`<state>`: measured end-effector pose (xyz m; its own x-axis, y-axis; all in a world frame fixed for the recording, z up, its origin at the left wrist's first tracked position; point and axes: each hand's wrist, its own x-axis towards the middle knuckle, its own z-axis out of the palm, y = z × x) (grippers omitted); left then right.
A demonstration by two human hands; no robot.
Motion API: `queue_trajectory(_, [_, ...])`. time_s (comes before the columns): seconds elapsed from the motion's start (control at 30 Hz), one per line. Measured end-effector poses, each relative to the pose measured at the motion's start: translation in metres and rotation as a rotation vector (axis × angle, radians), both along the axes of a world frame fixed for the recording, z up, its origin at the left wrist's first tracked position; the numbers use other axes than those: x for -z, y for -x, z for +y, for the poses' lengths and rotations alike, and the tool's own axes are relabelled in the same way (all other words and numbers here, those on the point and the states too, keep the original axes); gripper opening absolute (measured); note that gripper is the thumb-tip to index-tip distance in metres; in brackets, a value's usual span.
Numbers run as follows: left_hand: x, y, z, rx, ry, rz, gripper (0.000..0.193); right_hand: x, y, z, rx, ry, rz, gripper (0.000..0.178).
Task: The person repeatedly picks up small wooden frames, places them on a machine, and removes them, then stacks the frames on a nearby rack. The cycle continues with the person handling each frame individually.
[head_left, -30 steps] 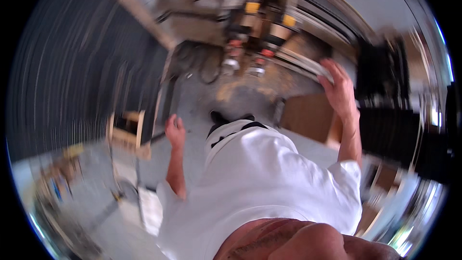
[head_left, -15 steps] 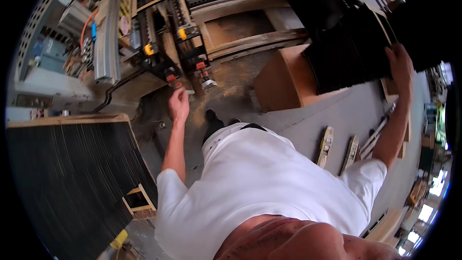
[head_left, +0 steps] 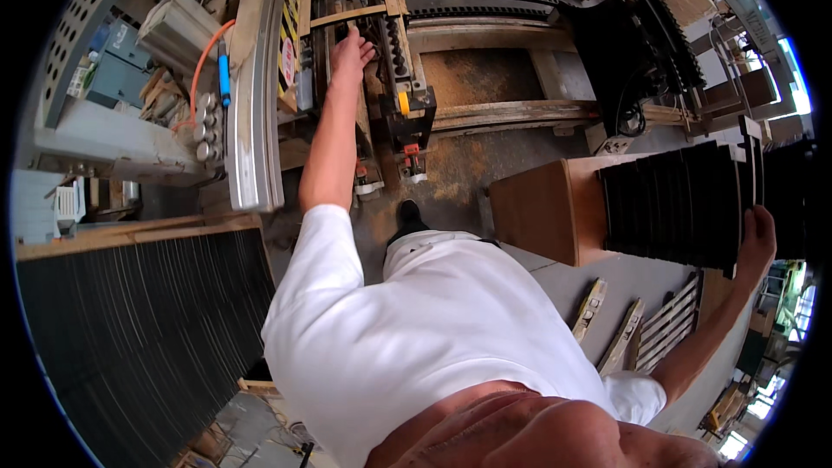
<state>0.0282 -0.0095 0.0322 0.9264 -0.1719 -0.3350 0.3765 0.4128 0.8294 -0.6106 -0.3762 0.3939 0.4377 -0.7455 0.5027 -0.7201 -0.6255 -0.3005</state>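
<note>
Left hand reaching into woodworking machine, right hand against stacked black panels

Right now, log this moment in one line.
left hand: reaching into machine | right hand: on stack of black panels

Left arm: stretched straight forward and up, bare below a white sleeve.
Left hand: fingers curled loosely.
Right hand: held out sideways, fingers bent.

A brown box stands on the sawdust-strewn floor, wooden slats lying nearby.
</note>
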Motion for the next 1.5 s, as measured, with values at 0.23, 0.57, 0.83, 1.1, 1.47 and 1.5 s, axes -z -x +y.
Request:
queue_trajectory(0.23, [0.020, -0.097, -0.024, -0.179, 0.228, 0.227, 0.035, 0.028, -0.161, 0.103, -0.433, -0.031, -0.128, 0.022])
queue_trajectory(0.57, [0.019, 0.107, 0.029, -0.022, 0.343, 0.207, 0.022, 0.191, -0.441, 0.164, -1.241, -0.007, 0.133, 0.013])
queue_trajectory(0.83, [-0.011, 0.282, 0.098, -0.116, 0.221, 0.272, 0.026, 0.307, -0.604, 0.228, -1.537, 0.100, 0.100, 0.020])
queue_trajectory(1.1, [-0.007, 0.367, 0.102, -0.444, 0.202, 0.301, 0.024, 0.319, -0.668, 0.218, -1.501, 0.222, 0.179, 0.021])
queue_trajectory(1.47, [0.051, 0.387, 0.109, -0.775, 0.139, 0.410, 0.020, 0.324, -0.708, 0.201, -1.536, 0.306, 0.125, 0.017])
queue_trajectory(1.5, [0.056, 0.388, 0.110, -0.779, 0.137, 0.414, 0.020, 0.322, -0.708, 0.201, -1.543, 0.306, 0.130, 0.018])
